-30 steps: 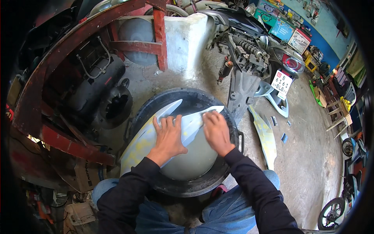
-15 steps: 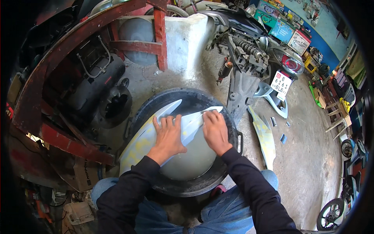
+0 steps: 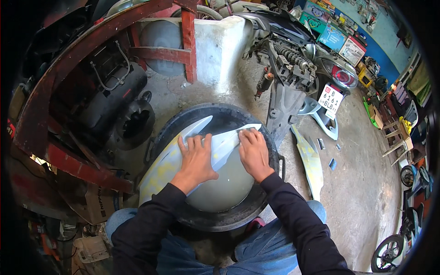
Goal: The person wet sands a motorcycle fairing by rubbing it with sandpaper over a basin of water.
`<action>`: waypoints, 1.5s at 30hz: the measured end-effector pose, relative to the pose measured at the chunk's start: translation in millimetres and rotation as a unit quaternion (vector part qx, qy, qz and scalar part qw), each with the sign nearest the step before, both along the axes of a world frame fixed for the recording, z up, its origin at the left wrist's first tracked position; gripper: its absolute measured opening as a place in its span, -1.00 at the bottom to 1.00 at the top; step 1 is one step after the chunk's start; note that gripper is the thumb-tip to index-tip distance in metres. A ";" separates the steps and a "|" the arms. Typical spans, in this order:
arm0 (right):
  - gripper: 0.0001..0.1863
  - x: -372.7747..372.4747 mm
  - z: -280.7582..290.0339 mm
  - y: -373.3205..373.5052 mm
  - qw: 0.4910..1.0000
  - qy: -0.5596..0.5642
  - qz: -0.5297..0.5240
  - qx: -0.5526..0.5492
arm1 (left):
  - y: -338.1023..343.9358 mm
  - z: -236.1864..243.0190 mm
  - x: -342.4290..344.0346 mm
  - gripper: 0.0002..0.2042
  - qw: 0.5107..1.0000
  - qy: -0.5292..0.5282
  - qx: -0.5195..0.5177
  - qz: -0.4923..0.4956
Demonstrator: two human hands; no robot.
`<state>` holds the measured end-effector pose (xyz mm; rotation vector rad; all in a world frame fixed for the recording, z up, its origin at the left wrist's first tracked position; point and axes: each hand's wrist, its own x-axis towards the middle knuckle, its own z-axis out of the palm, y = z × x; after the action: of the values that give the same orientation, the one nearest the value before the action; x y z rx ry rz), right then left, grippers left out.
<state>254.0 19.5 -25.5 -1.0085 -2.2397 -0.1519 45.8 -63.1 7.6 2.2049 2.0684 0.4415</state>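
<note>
A motorcycle body panel [image 3: 160, 168], pale grey-white with yellow patches and two pointed ends, lies slanting across a round black tub [image 3: 220, 224] of cloudy grey water [image 3: 220, 192]. On its middle rests my left hand [image 3: 196, 160], open, with fingers spread over the surface and the thumb out to the right. At the right-hand point of the panel, my right hand [image 3: 253, 153] is closed, its bent fingertips pressed against the edge. Whatever those fingers hold, if anything, is hidden.
Another yellow-patched panel [image 3: 309, 160] lies on the concrete floor right of the tub, beside small blue pieces [image 3: 332, 163]. A partly stripped motorcycle [image 3: 293, 68] stands beyond. Left are a red wooden frame [image 3: 87, 169] and a black tank [image 3: 110, 91].
The panel and my left hand have shifted very slightly left. My right hand stays at the panel's pointed end, almost unmoved.
</note>
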 end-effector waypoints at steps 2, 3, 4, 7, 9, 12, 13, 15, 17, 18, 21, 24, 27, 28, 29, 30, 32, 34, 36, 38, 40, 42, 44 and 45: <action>-0.61 -15.5 -14.1 -27.2 0.999 -0.011 0.030 -0.003 | -0.2 -3.7 0.0 0.19 1.000 0.008 -0.012 -0.001; -0.62 -20.3 -17.2 -33.2 0.998 -0.021 0.060 0.001 | 0.4 -3.4 -0.3 0.19 1.000 0.008 -0.010 -0.001; -0.62 -18.4 -16.0 -28.2 0.998 -0.021 0.060 0.002 | -0.2 -3.6 -1.1 0.19 1.000 0.010 -0.009 0.001; -0.58 -7.6 -8.2 -5.3 1.000 -0.002 -0.008 -0.008 | 3.3 -1.1 1.7 0.19 1.000 0.012 -0.005 0.005; -0.55 -10.6 -2.8 -17.2 0.999 -0.011 -0.022 -0.022 | -0.4 -3.3 1.6 0.19 1.000 0.012 -0.006 0.007; -0.58 -26.8 -10.1 -45.0 0.997 0.008 0.077 -0.030 | 2.0 -3.8 1.0 0.19 1.000 0.022 -0.005 0.012; -0.58 -23.0 -8.6 -36.0 0.997 0.008 0.076 -0.029 | 2.1 -2.4 1.1 0.19 1.000 0.014 -0.002 0.010; -0.56 -12.6 0.6 -11.2 0.995 0.055 -0.011 -0.078 | 2.4 -1.7 1.8 0.19 1.000 0.005 -0.001 0.007; -0.57 -19.0 -2.9 -21.1 0.998 0.037 -0.026 -0.046 | 3.0 -1.5 3.1 0.19 1.000 0.012 -0.004 0.011; -0.58 -27.3 -5.3 -36.7 0.999 0.032 0.009 -0.024 | 2.7 -1.9 2.2 0.19 1.000 0.013 -0.002 0.011; -0.60 -14.5 -10.9 -19.3 0.998 0.052 0.031 -0.025 | 0.7 -1.8 0.5 0.20 1.000 0.016 0.003 0.010; -0.61 -15.3 6.1 -20.7 0.997 0.050 -0.017 -0.058 | -0.3 2.6 2.5 0.18 1.000 0.011 0.004 0.016; -0.62 -28.9 2.7 -46.7 0.997 0.028 0.066 -0.009 | -0.1 0.2 -1.4 0.17 1.000 0.011 0.001 0.023; -0.62 -24.2 -2.5 -33.1 0.999 0.038 0.035 -0.009 | 0.3 1.4 -0.7 0.17 1.000 0.012 0.002 0.023; -0.62 -16.6 -5.2 -14.2 0.999 0.048 0.003 -0.009 | 1.5 3.2 1.0 0.18 1.000 0.011 0.005 0.019; -0.61 -11.3 5.4 -8.6 0.998 0.045 -0.025 -0.034 | 1.5 3.6 2.1 0.19 1.000 0.009 0.006 0.015; -0.61 -24.2 -4.1 -31.1 0.999 0.033 0.019 -0.011 | -0.4 1.0 2.1 0.19 1.000 0.010 0.000 0.016; -0.62 -26.1 -5.9 -32.2 0.998 0.023 0.062 0.016 | 1.1 1.0 1.7 0.19 1.000 0.014 -0.002 0.017; -0.58 -15.5 -2.1 -15.8 0.999 0.020 0.036 0.001 | 0.1 1.8 1.1 0.19 1.000 0.015 -0.008 0.021; -0.55 -11.4 0.9 -11.3 1.000 -0.002 -0.001 -0.005 | 1.0 3.2 1.6 0.20 1.000 0.017 -0.011 0.018; -0.56 -20.7 -3.9 -40.6 0.999 0.000 0.043 -0.022 | 1.6 1.6 1.3 0.21 1.000 0.018 -0.011 0.015; -0.58 -22.2 -8.6 -44.3 0.994 0.010 0.100 -0.034 | -0.5 -3.7 -1.8 0.22 0.999 0.022 -0.016 0.016; -0.59 -9.3 -6.4 -15.8 0.998 0.015 0.056 -0.033 | 2.5 -0.4 -0.1 0.22 1.000 0.018 -0.013 0.013; -0.59 -5.4 -3.8 -7.4 0.999 0.020 0.015 -0.035 | 2.6 1.2 0.9 0.22 1.000 0.014 -0.014 0.013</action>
<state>248.6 12.0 -29.3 -1.0055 -2.2357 -0.0407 46.6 -60.5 8.8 2.1819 2.1069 0.3842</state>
